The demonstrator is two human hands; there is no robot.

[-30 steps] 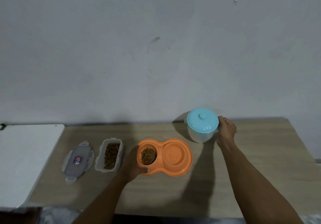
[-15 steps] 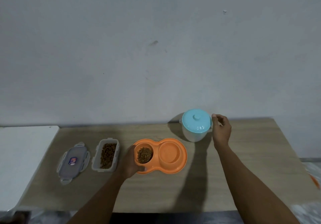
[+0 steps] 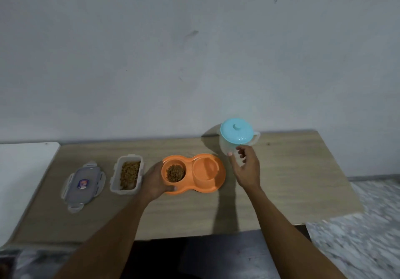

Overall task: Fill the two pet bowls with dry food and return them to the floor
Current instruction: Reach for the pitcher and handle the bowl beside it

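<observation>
An orange double pet bowl [image 3: 219,178] rests on the wooden table [image 3: 281,181]. Its left cup holds brown dry food [image 3: 175,173]; its right cup [image 3: 204,168] has none. My left hand [image 3: 154,181] grips the bowl's left end, thumb on the front rim. My right hand [image 3: 246,168] hovers open between the bowl's right end and a clear jug with a light blue lid [image 3: 236,131], fingers spread and touching neither. An open clear container of kibble [image 3: 127,174] stands left of the bowl.
The container's grey clip lid [image 3: 83,184] lies flat at the far left of the table. A white surface [image 3: 23,177] adjoins the table's left side. A wall runs behind. Speckled floor [image 3: 368,224] shows at the right.
My right hand has let go of the jug's handle and moved down and left towards the orange bowl. My left hand keeps its hold on the bowl. The view has shifted.
</observation>
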